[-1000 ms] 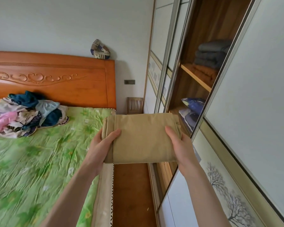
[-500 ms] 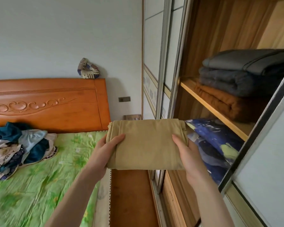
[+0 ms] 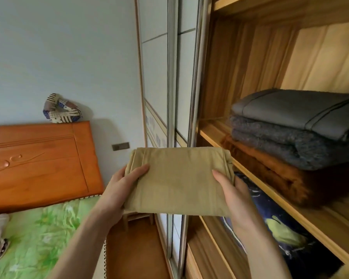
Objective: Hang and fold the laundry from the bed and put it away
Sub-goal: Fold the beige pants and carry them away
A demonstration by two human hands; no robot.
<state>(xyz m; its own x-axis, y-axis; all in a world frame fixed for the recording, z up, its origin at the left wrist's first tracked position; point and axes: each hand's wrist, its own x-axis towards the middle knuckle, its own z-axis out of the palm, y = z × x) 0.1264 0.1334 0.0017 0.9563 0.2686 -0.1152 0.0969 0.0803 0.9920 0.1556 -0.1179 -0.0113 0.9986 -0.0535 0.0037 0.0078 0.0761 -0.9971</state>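
Folded tan cloth (image 3: 179,180) sits gripped at its ends by your left hand (image 3: 120,187) and right hand (image 3: 237,195), now nearer the wardrobe shelf (image 3: 270,195), bed (image 3: 40,234) sliding left.

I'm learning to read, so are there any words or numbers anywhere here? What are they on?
No readable words or numbers in this picture.
Folded tan cloth held by the left hand and right hand: plain, no label showing.
Small marks on the wardrobe door panel: too small and blurred to read.
Patchwork cushion on the headboard: only stripes and patterns, no letters.
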